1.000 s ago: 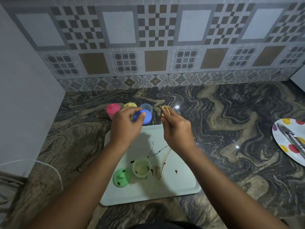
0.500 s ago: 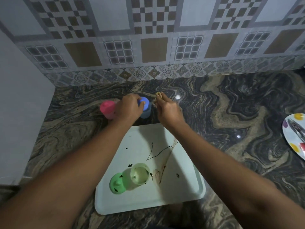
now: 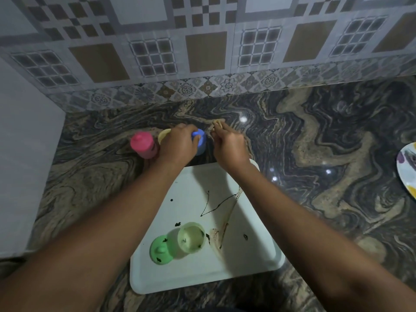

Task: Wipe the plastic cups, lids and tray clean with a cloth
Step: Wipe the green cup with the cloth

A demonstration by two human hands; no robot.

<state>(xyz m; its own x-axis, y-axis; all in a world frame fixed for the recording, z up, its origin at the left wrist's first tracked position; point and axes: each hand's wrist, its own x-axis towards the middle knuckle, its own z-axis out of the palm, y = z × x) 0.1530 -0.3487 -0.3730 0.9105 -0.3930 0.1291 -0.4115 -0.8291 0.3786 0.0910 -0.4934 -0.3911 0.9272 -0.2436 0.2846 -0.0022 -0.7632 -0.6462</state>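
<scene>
Marble-patterned stone makes up the counter [image 3: 315, 154], dark swirls running through tan, and it meets a wall [image 3: 202, 52] of grey, brown and checkered tiles at the back. On the counter, nearest the person, lies a white tray [image 3: 247, 266], streaked with thin dark lines, a brown smear and a few black drops. At the far right edge a white plate [image 3: 407, 167] with coloured spots is cut off by the frame.

Both arms reach over the tray to a row of cups standing on the stone just beyond it. The left hand [image 3: 177, 145] has its fingers curled over the blue lid [image 3: 198, 134], which sits on top of the blue cup [image 3: 202, 147]. The right hand [image 3: 229, 145], just beside it, has its fingertips pinched together on a small beige cloth [image 3: 217, 122], held above the counter next to the blue cup.

Left of the left hand stands the pink cup [image 3: 145, 146], closed with a pink lid [image 3: 138, 139]. Between it and the hand a yellow rim [image 3: 163, 135] shows; cup or lid, I cannot tell.

On the tray the pale green cup [image 3: 191, 237] stands upright and open, with only a few dark specks inside and on its rim. The green lid [image 3: 161, 249] lies touching it on the left, dark spots on it.
</scene>
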